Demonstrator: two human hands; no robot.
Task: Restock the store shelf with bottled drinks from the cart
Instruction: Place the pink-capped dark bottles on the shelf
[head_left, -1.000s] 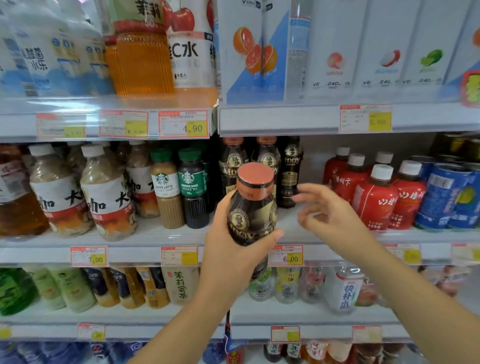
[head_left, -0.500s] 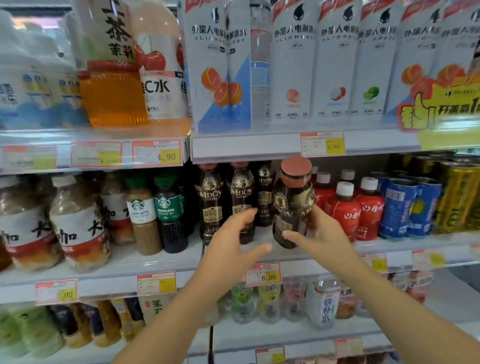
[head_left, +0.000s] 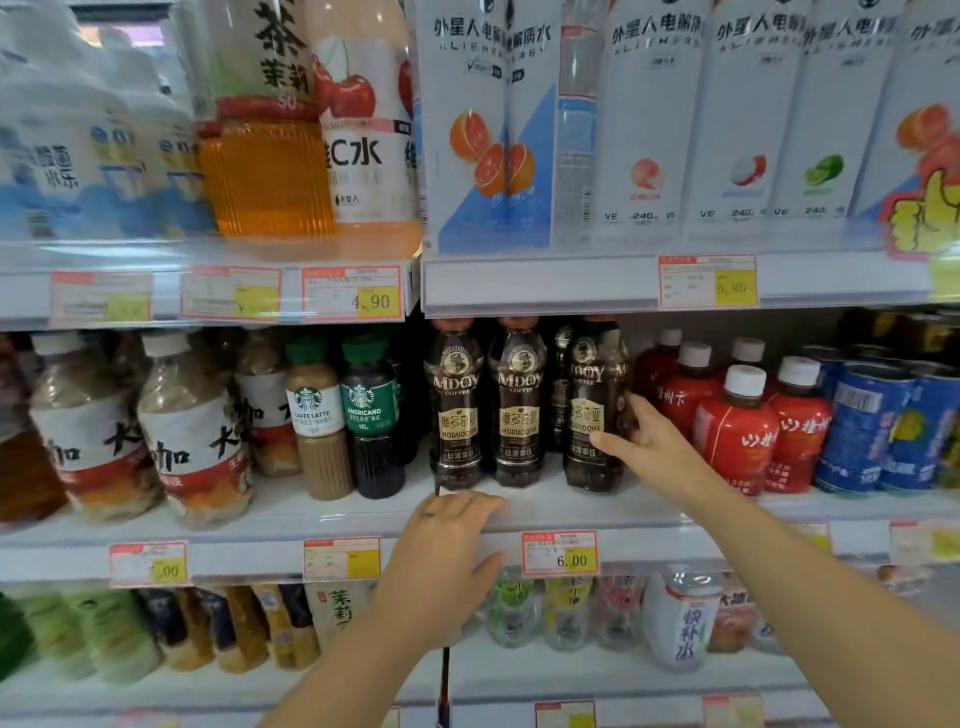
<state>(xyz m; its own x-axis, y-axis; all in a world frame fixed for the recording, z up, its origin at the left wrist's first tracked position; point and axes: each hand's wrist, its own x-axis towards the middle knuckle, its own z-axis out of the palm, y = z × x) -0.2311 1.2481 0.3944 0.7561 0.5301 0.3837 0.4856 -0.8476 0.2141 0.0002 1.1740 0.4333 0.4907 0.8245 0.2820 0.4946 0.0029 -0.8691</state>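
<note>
A dark brown MDOY coffee bottle (head_left: 587, 395) stands upright on the middle shelf (head_left: 332, 512), at the right end of a row with two identical coffee bottles (head_left: 457, 410). My right hand (head_left: 654, 447) grips its right side, thumb on the front label and fingers behind. My left hand (head_left: 441, 566) rests on the shelf's front edge below the row, fingers lying on the shelf lip and holding nothing. The cart is out of view.
Starbucks bottles (head_left: 369, 415) stand left of the coffee row; red bottles with white caps (head_left: 737, 431) and blue cans (head_left: 862, 426) crowd its right. Tall white cartons (head_left: 644, 130) fill the shelf above. More bottles (head_left: 680, 618) line the shelf below.
The coffee bottle passed from my left hand to my right and now stands on the shelf beside the other two. My left hand dropped to the shelf edge.
</note>
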